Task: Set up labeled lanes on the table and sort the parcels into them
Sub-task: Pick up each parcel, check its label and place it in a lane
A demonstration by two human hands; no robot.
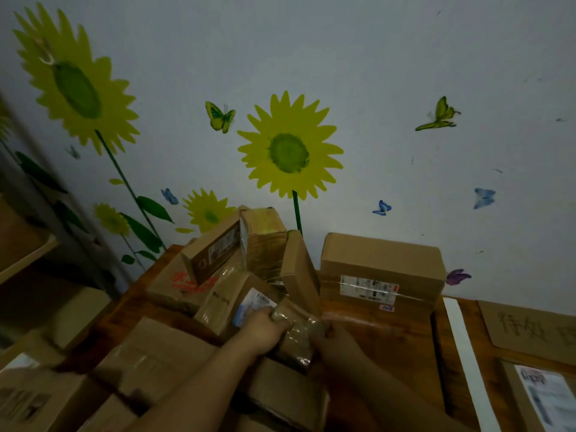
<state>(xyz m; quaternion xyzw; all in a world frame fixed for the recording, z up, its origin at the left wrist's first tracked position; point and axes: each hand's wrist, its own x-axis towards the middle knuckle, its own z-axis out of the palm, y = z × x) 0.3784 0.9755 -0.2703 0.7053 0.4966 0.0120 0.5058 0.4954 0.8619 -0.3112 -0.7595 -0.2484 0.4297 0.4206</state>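
Note:
A heap of brown cardboard parcels (237, 263) covers the left half of the wooden table (389, 335). Both my hands hold one small parcel wrapped in clear tape (297, 338) just above the heap's front. My left hand (263, 330) grips its upper left end, and my right hand (330, 339) grips its right side. A larger sealed box with a white shipping label (381, 269) stands alone against the wall at centre right. A strip of white tape (461, 347) runs down the table on the right. Beyond it lies a cardboard sign with handwritten characters (530, 332).
A labelled parcel (545, 397) lies at the lower right under the sign. A wooden shelf (28, 254) stands at the far left. The wall behind carries sunflower and butterfly stickers. More boxes (149, 353) crowd the near left of the table.

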